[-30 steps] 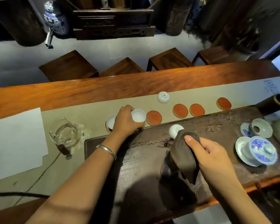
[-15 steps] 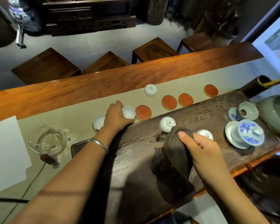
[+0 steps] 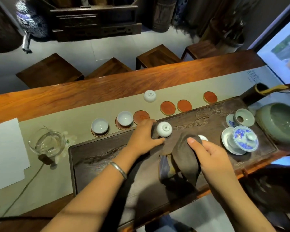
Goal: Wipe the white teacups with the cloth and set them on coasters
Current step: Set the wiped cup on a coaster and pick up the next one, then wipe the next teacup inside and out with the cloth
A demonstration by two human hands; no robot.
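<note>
Two white teacups stand upright on coasters: one at the left [image 3: 100, 126], one beside it [image 3: 125, 118]. Several red coasters lie bare, the nearest [image 3: 141, 116] just right of them. An upside-down teacup [image 3: 164, 129] sits on the dark tea tray [image 3: 107, 156]. My left hand [image 3: 144, 136] is at its left side, thumb and fingers spread either way round it; contact is unclear. My right hand [image 3: 212, 158] grips the dark cloth [image 3: 186, 159], thumb on top. Another teacup [image 3: 203, 137] peeks out behind the cloth. One more upside-down cup [image 3: 149, 96] sits on the runner.
A glass pitcher [image 3: 48, 144] stands left of the tray near white paper [image 3: 5, 153]. On the tray's right end are a blue-and-white lidded cup [image 3: 243, 139] and a strainer [image 3: 243, 117]. A green bowl [image 3: 281, 123] sits beyond it. Wooden stools line the table's far side.
My left hand let go of the cup on the second coaster and moved right to the upside-down cup on the tray. My right hand kept hold of the cloth.
</note>
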